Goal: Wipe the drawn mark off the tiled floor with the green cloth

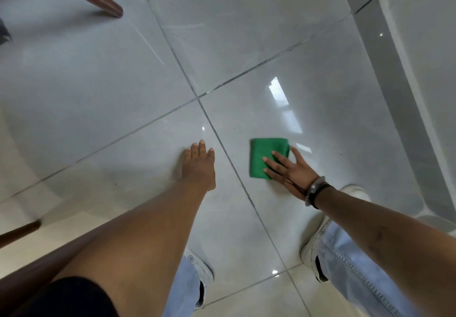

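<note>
Glossy grey tiled floor [123,75] fills the view, its grout lines crossing just above centre and bright window glare smeared across the tile toward 3 o'clock. At about 4 o'clock from that crossing lies the green cloth [265,155], folded into a rough square and flat on the tile. The right hand [287,171] presses on it with fingers spread and palm down, covering the cloth's lower right part; it pins the cloth rather than gripping it, and the thumb lies off the cloth's right edge on bare tile. A bracelet [314,189] circles that wrist. The drawn mark cannot be made out anywhere: whether it sits under the cloth or is lost in the glare, I cannot tell.

At 6 o'clock from the crossing, the left hand [198,166] rests flat on the floor, fingers together and extended, holding nothing, well apart from the cloth with a grout line between them.

Blue jeans [357,265] and white shoes [312,245] show at 5 o'clock, partly hidden by the right forearm. A brown wooden leg [98,0] enters at 11 o'clock, cut off by the frame, and another brown piece is cut off at 8 o'clock. A pale wall base [385,53] runs down the right side.
</note>
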Motion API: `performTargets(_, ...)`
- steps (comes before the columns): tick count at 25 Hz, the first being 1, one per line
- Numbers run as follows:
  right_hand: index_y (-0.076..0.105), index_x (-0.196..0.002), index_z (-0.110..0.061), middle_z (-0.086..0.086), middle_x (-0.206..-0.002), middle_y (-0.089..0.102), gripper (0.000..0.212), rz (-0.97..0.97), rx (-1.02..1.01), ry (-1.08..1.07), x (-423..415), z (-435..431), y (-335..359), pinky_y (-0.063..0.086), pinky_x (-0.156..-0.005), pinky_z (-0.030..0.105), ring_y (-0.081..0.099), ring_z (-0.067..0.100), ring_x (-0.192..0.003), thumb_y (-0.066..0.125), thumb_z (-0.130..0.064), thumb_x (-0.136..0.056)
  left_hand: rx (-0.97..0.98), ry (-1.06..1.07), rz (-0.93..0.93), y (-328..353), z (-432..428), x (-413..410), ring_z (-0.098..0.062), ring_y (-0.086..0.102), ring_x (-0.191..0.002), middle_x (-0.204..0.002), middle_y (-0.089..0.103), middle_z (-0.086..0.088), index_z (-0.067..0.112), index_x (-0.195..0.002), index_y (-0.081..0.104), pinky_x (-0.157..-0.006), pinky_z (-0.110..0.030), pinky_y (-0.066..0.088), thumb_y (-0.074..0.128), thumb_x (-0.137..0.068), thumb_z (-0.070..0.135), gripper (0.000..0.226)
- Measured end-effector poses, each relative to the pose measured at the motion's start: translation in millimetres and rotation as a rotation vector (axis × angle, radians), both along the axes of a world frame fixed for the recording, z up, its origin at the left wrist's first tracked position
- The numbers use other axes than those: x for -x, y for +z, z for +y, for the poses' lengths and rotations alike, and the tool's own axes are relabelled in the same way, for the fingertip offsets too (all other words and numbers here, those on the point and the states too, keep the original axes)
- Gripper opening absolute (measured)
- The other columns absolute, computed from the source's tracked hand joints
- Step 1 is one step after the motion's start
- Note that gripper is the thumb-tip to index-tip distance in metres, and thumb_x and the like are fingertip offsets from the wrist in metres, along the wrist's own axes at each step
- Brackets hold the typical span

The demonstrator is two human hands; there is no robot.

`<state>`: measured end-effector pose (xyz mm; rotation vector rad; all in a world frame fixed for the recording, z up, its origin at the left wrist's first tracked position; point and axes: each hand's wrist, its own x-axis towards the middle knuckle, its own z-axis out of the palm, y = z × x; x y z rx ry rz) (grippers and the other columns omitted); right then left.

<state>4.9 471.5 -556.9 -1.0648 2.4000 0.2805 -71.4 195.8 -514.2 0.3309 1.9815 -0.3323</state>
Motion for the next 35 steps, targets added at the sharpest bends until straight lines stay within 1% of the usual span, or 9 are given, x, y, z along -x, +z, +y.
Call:
performTargets(5, 0.069, -0.113, -0.016, 0.013, -0.121, 0.07, 0.036, 0.054, 0.115, -0.396, 19, 4, 2, 0.05, -0.086, 0.055, 0.069, 0.039, -0.099, 0.067, -0.015, -0.077, -0.016, 0.254, 0.059, 19, 14, -34, -0.035, 0.024, -0.147, -0.157, 0.031, -0.017, 0.017, -0.154, 0.022, -0.121, -0.045, 0.018, 0.058, -0.085, 0.035, 0.079)
performTargets(8, 0.07, -0.11, -0.021, 0.01, -0.107, 0.072, 0.033, -0.204, 0.175, -1.393, 45, -28, 46, 0.05, -0.083, 0.031, 0.069, 0.031, -0.087, 0.061, -0.015, -0.079, -0.123, 0.607, -0.045, 63, 33, -42, -0.031, 0.043, -0.137, -0.149, 0.045, -0.011, 0.019, -0.152, 0.029, -0.112, -0.042, 0.034, 0.056, -0.089, 0.039, 0.071)
performTargets(10, 0.072, -0.108, -0.013, 0.011, -0.094, 0.07, 0.033, -0.522, 0.56, -2.186, 60, -39, 95, 0.052, -0.068, 0.022, 0.069, 0.021, -0.071, 0.065, -0.009, -0.077, -0.244, 1.082, -0.102, 110, 50, -33, -0.029, 0.049, -0.132, -0.15, 0.046, -0.008, 0.018, -0.146, 0.041, -0.108, -0.037, 0.038, 0.054, -0.093, 0.04, 0.059)
performTargets(12, 0.07, -0.105, -0.011, 0.011, -0.096, 0.069, 0.032, -0.86, 0.968, -2.444, 63, -48, 174, 0.053, -0.071, 0.031, 0.066, 0.023, -0.08, 0.061, 0.002, -0.078, -0.344, 1.523, -0.11, 179, 65, -16, -0.024, 0.06, -0.109, -0.13, 0.055, -0.008, 0.018, -0.124, 0.058, -0.094, -0.032, 0.042, 0.055, -0.094, 0.043, 0.039)
performTargets(16, 0.065, -0.099, -0.018, 0.003, -0.093, 0.073, 0.032, -1.255, 1.562, -2.275, 58, -70, 356, 0.057, -0.081, 0.039, 0.068, 0.023, -0.089, 0.053, -0.003, -0.073, -0.681, 1.991, -0.26, 322, 61, 13, -0.024, 0.065, -0.101, -0.116, 0.07, -0.007, 0.008, -0.122, 0.065, -0.09, -0.034, 0.048, 0.066, -0.089, 0.039, 0.045)
performTargets(19, 0.06, -0.112, -0.015, 0.006, -0.104, 0.068, 0.04, -1.412, 1.676, -2.081, 59, -91, 461, 0.048, -0.093, 0.048, 0.063, 0.027, -0.099, 0.05, -0.012, -0.073, -0.916, 1.967, -0.126, 421, 26, 12, -0.023, 0.07, -0.085, -0.092, 0.076, -0.008, 0.011, -0.097, 0.072, -0.078, -0.035, 0.058, 0.071, -0.087, 0.021, 0.015)
performTargets(26, 0.068, -0.102, -0.006, 0.004, -0.08, 0.069, 0.021, -0.874, 0.823, -1.582, 58, -224, 556, 0.057, -0.049, 0.026, 0.064, 0.016, -0.067, 0.071, -0.012, -0.083, -0.804, 1.783, 0.322, 517, -117, -35, -0.028, 0.072, -0.089, -0.101, 0.075, -0.017, 0.003, -0.106, 0.069, -0.07, -0.031, 0.06, 0.075, -0.083, 0.009, 0.024)
performTargets(31, 0.064, -0.075, -0.009, 0.013, -0.08, 0.068, 0.014, -0.549, 0.535, -1.357, 39, -316, 525, 0.045, -0.055, 0.028, 0.063, 0.033, -0.073, 0.072, -0.021, -0.076, -0.42, 1.756, 0.452, 487, -173, -56, -0.034, 0.072, -0.091, -0.099, 0.075, -0.018, 0.002, -0.101, 0.069, -0.081, -0.046, 0.06, 0.083, -0.072, 0.013, 0.034)
performTargets(35, 0.061, -0.098, -0.011, 0.008, -0.099, 0.055, 0.028, -0.416, 0.364, -1.207, 22, -329, 523, 0.042, -0.064, 0.03, 0.063, 0.033, -0.084, 0.066, -0.031, -0.078, -0.28, 1.584, 0.445, 486, -181, -61, -0.031, 0.07, -0.091, -0.102, 0.074, -0.014, 0.006, -0.101, 0.067, -0.08, -0.041, 0.059, 0.082, -0.073, 0.017, 0.034)
